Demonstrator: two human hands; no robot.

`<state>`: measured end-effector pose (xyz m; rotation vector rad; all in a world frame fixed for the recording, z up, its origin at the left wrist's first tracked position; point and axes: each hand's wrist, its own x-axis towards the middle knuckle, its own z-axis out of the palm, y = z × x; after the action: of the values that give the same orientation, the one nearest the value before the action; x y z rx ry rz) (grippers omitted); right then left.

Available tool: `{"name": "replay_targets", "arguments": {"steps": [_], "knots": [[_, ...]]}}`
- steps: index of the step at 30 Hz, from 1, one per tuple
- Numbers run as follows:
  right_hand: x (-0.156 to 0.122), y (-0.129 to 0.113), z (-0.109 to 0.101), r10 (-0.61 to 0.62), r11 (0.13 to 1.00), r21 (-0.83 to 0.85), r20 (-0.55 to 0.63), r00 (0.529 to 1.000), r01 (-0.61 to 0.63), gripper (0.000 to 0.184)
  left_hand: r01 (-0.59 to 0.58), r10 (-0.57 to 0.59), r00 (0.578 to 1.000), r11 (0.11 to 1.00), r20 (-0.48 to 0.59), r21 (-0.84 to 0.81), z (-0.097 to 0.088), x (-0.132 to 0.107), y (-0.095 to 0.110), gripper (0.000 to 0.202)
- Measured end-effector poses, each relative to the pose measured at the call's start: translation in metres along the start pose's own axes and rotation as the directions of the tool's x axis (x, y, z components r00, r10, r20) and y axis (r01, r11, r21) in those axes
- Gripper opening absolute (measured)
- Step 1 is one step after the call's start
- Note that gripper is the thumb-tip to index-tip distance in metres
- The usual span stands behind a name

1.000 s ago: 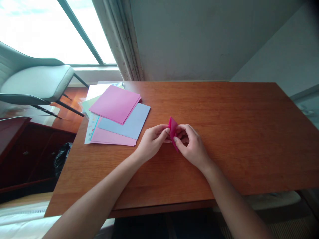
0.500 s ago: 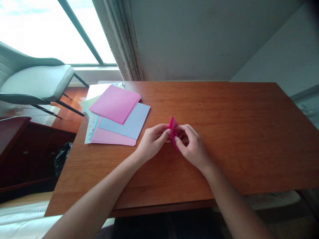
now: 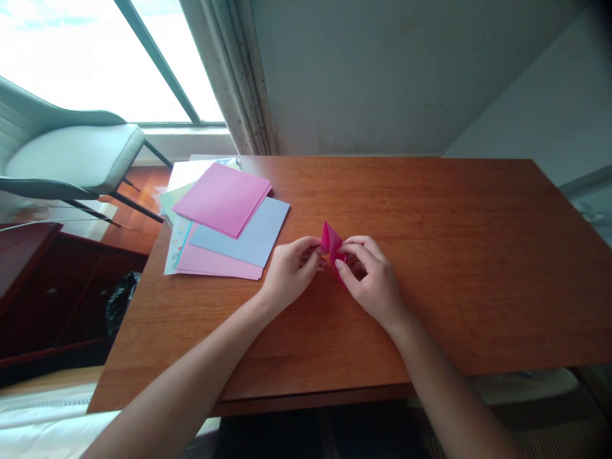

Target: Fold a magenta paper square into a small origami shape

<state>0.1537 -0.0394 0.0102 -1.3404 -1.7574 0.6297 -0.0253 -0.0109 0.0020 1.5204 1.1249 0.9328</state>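
A small folded piece of magenta paper point(image 3: 333, 241) is held up between my hands, over the middle of the table. My left hand point(image 3: 292, 271) pinches its left edge between thumb and fingertips. My right hand point(image 3: 370, 274) grips the other side, thumb in front and fingers behind, hiding much of the lower part. The paper's top forms a point, and its folds stand somewhat apart. To the left of my left hand lies a stack of coloured paper, with pink sheets point(image 3: 224, 199) on top of a pale blue sheet point(image 3: 248, 236).
The brown wooden table point(image 3: 459, 255) reaches to the wall at the back. Lighter pink sheets point(image 3: 217, 260) and clear packaging lie under the stack at the table's left edge. A pale chair point(image 3: 71, 156) stands beyond that edge, near the window and curtain point(image 3: 234, 76).
The magenta paper has opened out at the top, and its tip has shifted slightly left. My left hand has drawn a little to the left; the right has barely moved.
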Motion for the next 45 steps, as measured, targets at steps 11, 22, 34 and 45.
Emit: {"name": "replay_targets", "arguments": {"steps": [11,22,34,45], "knots": [[-0.001,0.001,0.001,0.03,1.0,0.001,0.018,0.999,-0.03,0.018,-0.006,0.006,1.0,1.0,0.002,0.001,0.0,0.0,0.0,0.014],[0.0,0.001,0.0,-0.026,0.997,-0.067,-0.015,1.0,0.025,0.031,-0.017,0.019,0.999,0.999,-0.026,0.049,0.001,0.0,0.002,0.016],[-0.002,0.008,0.006,-0.078,0.964,-0.258,-0.068,0.995,0.058,0.03,-0.04,0.04,0.996,0.999,0.078,-0.004,0.011,-0.008,0.013,0.026],[-0.003,-0.002,0.007,-0.13,0.976,-0.185,-0.052,0.99,0.119,0.03,-0.036,0.04,0.996,0.998,0.086,-0.045,0.016,-0.01,0.019,0.02]]}}
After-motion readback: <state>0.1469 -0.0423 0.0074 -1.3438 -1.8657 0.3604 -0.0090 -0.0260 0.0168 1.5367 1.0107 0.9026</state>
